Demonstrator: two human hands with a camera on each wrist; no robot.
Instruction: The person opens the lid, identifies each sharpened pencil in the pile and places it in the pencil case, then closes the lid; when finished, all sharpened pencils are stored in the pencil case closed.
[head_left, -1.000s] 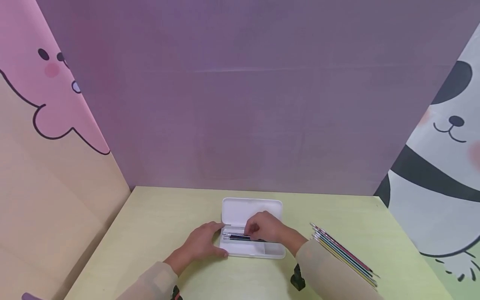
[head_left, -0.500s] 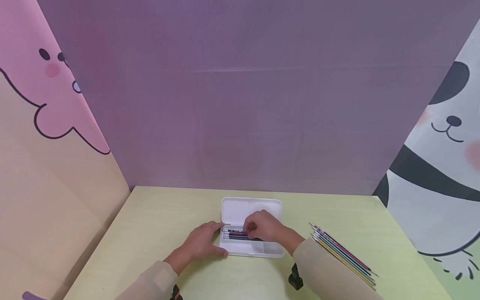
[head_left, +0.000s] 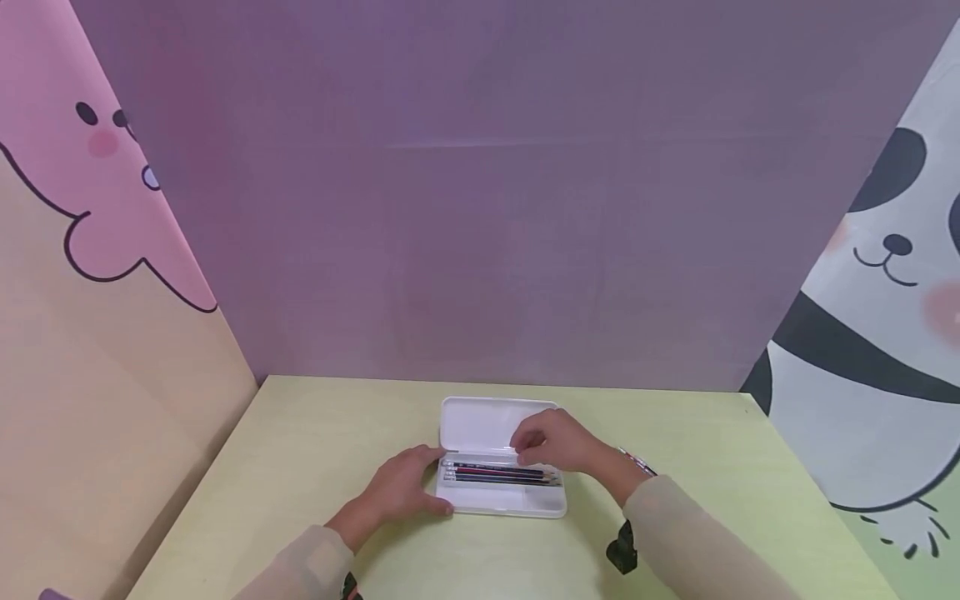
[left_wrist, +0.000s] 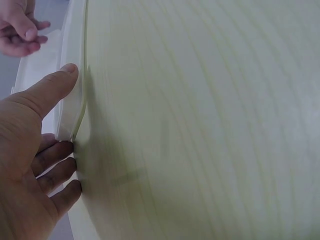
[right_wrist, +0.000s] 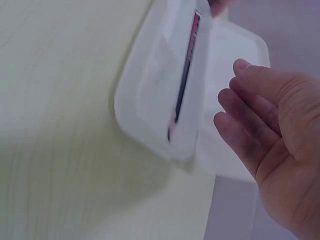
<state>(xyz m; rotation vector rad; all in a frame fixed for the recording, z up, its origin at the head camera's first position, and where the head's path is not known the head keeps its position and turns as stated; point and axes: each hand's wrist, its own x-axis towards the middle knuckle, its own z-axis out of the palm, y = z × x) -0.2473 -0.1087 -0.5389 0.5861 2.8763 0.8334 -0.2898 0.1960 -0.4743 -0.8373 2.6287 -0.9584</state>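
An opened white pencil case (head_left: 487,499) lies on the table, its lid (head_left: 480,421) tipped back. Several dark and red pencils (head_left: 498,475) lie side by side in its rear compartment. My left hand (head_left: 401,483) holds the case's left end, with the thumb (left_wrist: 52,90) on the front wall and the fingers round the end. Over the right part of the lid hovers my right hand (head_left: 558,442), nothing between its loosely bent fingers. The right wrist view shows one red-and-black pencil (right_wrist: 185,80) in the compartment, beside that hand.
More pencils (head_left: 636,461) lie on the pale table to the right, mostly hidden behind the right sleeve (head_left: 697,533). A purple panel (head_left: 480,208) stands along the table's far edge. Cartoon-printed panels flank both sides.
My right hand has let go of a pencil in the case and lifted back and to the right. The pencils there now show along their full length. The left hand stays put.
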